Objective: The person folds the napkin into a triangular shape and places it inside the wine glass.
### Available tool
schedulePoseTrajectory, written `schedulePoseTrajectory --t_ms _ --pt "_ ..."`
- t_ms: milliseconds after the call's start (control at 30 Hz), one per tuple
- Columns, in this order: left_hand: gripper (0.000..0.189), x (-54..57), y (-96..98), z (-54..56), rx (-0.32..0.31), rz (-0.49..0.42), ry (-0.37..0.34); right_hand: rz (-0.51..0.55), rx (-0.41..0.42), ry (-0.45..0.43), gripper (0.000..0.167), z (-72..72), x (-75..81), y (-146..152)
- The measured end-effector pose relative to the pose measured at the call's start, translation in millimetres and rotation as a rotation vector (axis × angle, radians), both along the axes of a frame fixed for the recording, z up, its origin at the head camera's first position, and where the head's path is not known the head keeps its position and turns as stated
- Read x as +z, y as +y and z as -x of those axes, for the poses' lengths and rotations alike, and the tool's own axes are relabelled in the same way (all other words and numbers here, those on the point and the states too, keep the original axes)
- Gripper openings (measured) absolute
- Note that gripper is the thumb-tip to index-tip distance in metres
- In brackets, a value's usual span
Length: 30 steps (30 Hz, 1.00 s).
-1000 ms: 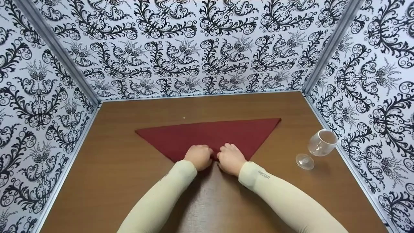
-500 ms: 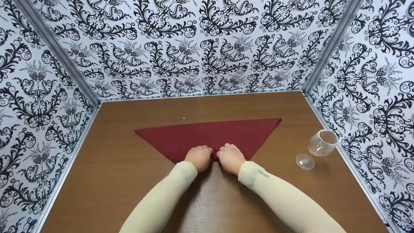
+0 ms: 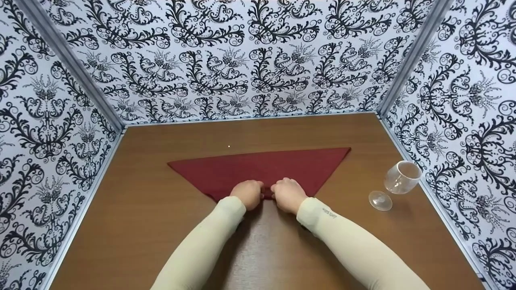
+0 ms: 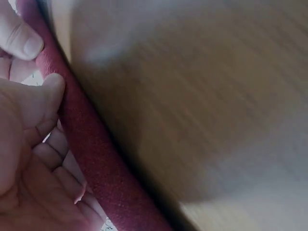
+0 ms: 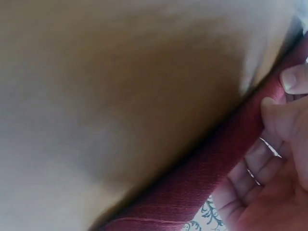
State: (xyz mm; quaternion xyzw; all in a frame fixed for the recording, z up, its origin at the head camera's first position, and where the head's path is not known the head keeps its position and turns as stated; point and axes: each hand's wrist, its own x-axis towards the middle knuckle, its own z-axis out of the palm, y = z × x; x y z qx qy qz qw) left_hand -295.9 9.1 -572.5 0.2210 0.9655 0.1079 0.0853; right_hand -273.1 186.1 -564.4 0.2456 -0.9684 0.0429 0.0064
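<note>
A dark red cloth napkin (image 3: 258, 165) lies on the wooden table with its long straight edge toward the back wall and a pointed corner at each end. Its near edge is turned into a narrow roll, which crosses the left wrist view as a red band (image 4: 96, 144). My left hand (image 3: 248, 194) pinches this roll, thumb on the near side and fingers behind. Just to its right, my right hand (image 3: 289, 195) grips the same roll (image 5: 207, 163) between thumb and fingers. A short stretch of roll shows between the two hands.
On the right side of the table (image 3: 161, 241) a clear wine glass (image 3: 403, 177) stands upright on its round foot. Patterned black-and-white walls (image 3: 225, 60) enclose the table at the back, left and right.
The gap between my hands has widened slightly, showing more of the rolled edge. A small fold now shows at the napkin's near left side. The wine glass stays where it was.
</note>
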Motion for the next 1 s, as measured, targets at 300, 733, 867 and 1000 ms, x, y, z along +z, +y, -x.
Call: schedulePoseTrajectory --t_ms 300,733,867,1000 --pt "0.009 16.0 -0.5 5.5 0.087 -0.120 -0.133 0.187 -0.127 -0.163 0.008 8.7 3.3 -2" --pt "0.010 12.4 2.1 0.5 0.058 -0.094 0.016 -0.126 0.020 0.140 0.017 -5.5 4.5 -9" --pt "0.009 4.9 0.2 -1.4 -0.020 -0.104 0.120 -0.182 0.052 0.193 0.018 -8.9 4.3 -10" --pt "0.012 0.2 -0.3 -2.0 -0.072 -0.036 0.211 -0.184 0.053 0.172 0.019 -11.5 5.8 -10"
